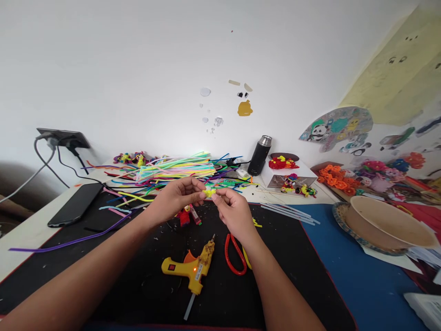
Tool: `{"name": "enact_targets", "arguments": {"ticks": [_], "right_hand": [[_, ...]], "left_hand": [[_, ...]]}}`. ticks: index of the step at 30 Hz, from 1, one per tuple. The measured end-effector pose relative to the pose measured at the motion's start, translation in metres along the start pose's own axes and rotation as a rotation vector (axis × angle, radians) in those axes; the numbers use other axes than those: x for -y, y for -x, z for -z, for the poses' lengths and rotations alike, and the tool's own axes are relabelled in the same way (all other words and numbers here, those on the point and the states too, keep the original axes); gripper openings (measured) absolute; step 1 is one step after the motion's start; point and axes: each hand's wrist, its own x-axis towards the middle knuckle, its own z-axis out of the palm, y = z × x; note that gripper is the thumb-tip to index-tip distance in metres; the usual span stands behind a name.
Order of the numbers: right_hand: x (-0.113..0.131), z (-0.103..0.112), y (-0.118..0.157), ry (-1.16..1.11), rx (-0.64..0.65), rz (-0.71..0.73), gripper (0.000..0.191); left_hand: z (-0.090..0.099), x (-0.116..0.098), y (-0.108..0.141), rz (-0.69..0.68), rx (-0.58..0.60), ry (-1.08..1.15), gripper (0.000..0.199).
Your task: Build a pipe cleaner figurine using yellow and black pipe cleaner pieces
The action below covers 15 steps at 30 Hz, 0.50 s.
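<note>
Between my two hands, above the black mat, is a small piece of yellow pipe cleaner (209,193). My left hand (181,196) pinches its left end between thumb and fingers. The fingertips of my right hand (233,209) close on its right end. Just below lie a small red figure (183,217) and a small pink tube (195,214), partly hidden by the left hand. A yellow hot glue gun (195,266) rests on the mat with its orange light lit and a glue stick out of its back. Red-handled scissors or pliers (235,257) lie under my right wrist.
Behind the hands is a heap of coloured pipe cleaners (175,169). A black thermos (260,156) stands beside a white box (292,172) with small figures. Clear glue sticks (289,213) lie right of centre. A phone (75,205) is at left, a beige bowl (389,223) at right.
</note>
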Motion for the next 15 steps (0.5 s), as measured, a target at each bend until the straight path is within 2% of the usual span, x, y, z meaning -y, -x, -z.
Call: {"name": "enact_targets", "arguments": {"ticks": [15], "right_hand": [[-0.0023,0.0001,0.0002,0.044,0.005,0.008,0.032]], "left_hand": [[-0.0026,-0.0010,-0.0004,-0.026,-0.037,-0.008,0.045]]}}
